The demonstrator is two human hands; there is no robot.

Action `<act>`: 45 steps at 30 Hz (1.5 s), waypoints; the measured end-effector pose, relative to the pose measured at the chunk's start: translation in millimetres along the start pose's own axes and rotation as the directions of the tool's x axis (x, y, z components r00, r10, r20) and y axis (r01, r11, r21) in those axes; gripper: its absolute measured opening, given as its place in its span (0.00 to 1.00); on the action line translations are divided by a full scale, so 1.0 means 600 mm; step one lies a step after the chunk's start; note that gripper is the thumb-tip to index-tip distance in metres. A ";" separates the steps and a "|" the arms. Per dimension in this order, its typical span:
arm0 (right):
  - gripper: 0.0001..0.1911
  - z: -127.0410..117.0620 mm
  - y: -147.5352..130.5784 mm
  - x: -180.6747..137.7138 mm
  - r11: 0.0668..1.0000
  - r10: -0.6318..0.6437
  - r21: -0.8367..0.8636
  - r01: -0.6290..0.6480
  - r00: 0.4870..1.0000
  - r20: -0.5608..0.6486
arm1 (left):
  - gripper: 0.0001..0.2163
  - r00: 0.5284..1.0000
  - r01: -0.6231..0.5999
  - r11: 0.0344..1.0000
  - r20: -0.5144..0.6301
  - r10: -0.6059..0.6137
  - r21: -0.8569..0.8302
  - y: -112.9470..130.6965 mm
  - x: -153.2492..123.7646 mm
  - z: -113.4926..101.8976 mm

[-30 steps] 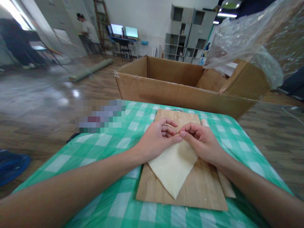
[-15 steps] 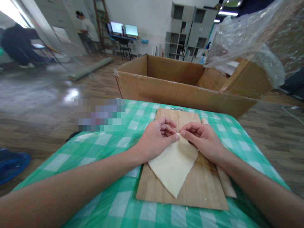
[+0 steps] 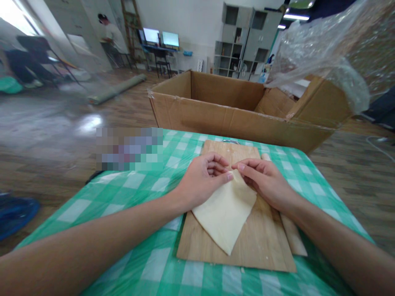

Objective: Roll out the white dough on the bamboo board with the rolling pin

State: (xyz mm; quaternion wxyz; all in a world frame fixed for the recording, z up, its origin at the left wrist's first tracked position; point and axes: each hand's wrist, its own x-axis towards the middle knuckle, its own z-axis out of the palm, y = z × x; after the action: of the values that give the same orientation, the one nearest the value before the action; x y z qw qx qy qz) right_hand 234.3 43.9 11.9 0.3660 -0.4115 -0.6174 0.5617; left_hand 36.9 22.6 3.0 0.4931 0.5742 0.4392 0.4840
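A pale, flat sheet of dough [image 3: 227, 216] lies on a wooden cutting board [image 3: 212, 248], one pointed corner toward me. At its far edge, my left hand [image 3: 205, 176] pinches the dough between thumb and fingers. Close beside it, my right hand [image 3: 263, 176] is closed with thumb and index finger together at the dough's far right edge. The fingertips of both hands almost meet. A wooden rolling pin [image 3: 293, 236] rests along the board's right side, partly hidden beneath my right forearm.
A green-and-white checked cloth [image 3: 135, 205] covers the table. Beyond its far edge stands a large open cardboard box [image 3: 222, 111], with clear plastic wrap [image 3: 321, 53] at the right. A blurred-out patch [image 3: 129, 149] hides something at the table's left. People sit in the background.
Both hands stay at the dough's far edge. My right fingertips have shifted slightly, and the dough's right and near corners have drawn up a little. A background person at left has moved.
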 end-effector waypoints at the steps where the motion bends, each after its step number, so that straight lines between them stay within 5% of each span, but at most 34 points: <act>1: 0.14 0.000 0.000 0.000 1.000 -0.003 0.004 0.002 1.000 0.018 | 0.13 1.000 -0.003 1.000 -0.007 0.003 -0.004 0.000 0.000 0.000; 11: 0.13 0.002 -0.006 -0.002 0.944 -0.233 -0.232 0.234 0.972 0.031 | 0.14 0.998 0.036 0.998 0.047 -0.039 0.058 0.010 -0.001 -0.001; 19: 0.24 0.001 0.000 0.001 0.986 -0.164 -0.040 0.162 0.986 -0.037 | 0.12 0.997 0.021 0.992 0.074 -0.030 0.128 0.004 0.000 -0.005; 25: 0.19 0.001 -0.001 0.001 0.982 -0.173 -0.096 0.164 0.981 -0.092 | 0.08 0.997 -0.039 0.983 0.075 0.026 0.182 0.007 0.000 -0.004; 35: 0.19 0.004 -0.007 0.003 0.976 -0.114 -0.189 0.110 0.993 -0.009 | 0.09 0.996 -0.059 0.968 0.079 0.041 0.245 0.006 -0.005 -0.003; 42: 0.18 -0.004 -0.001 0.003 0.980 -0.066 -0.189 0.059 0.997 -0.033 | 0.15 0.998 -0.001 0.996 0.056 -0.004 0.090 0.004 -0.003 0.000; 45: 0.17 -0.002 -0.002 0.002 0.977 -0.105 -0.192 0.096 0.994 -0.042 | 0.10 0.996 0.010 0.991 0.084 -0.021 0.134 0.007 -0.001 -0.001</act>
State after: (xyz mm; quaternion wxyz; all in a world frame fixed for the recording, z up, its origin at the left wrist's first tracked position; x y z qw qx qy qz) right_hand 234.7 45.7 13.0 0.3689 -0.4270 -0.6784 0.4704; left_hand 36.1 21.4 7.0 0.4755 0.6227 0.4535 0.4247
